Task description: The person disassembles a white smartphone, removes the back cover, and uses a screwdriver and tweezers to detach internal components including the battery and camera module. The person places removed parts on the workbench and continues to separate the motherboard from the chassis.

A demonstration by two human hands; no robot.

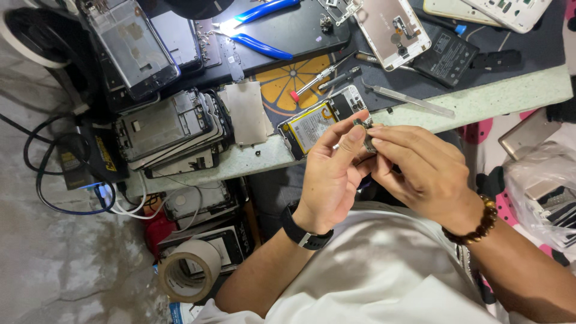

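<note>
Cluttered with opened phones, the pale speckled bench (510, 96) runs across the upper part of the view, with a grey floor to the left. Just in front of the bench edge, above the person's lap, both hands meet around a small metal part (364, 133). The left hand (333, 177) pinches it from the left, thumb and forefinger pressed onto it, fingers (354, 129) curled close. The right hand (420, 171) closes on it from the right, its fingertips touching the same part, so the piece sits squeezed between the two sets of fingers and is mostly hidden by them. Its exact shape cannot be told.

Right behind the hands, an opened phone with a yellow battery (318, 123) lies at the bench edge. Near it rest metal tweezers (411, 99) and a red-tipped screwdriver (318, 77). Blue-handled pliers (261, 27) lie farther back. A stack of phone frames (171, 129) sits to the left, and a roll of tape (189, 270) stands below on the floor side.
</note>
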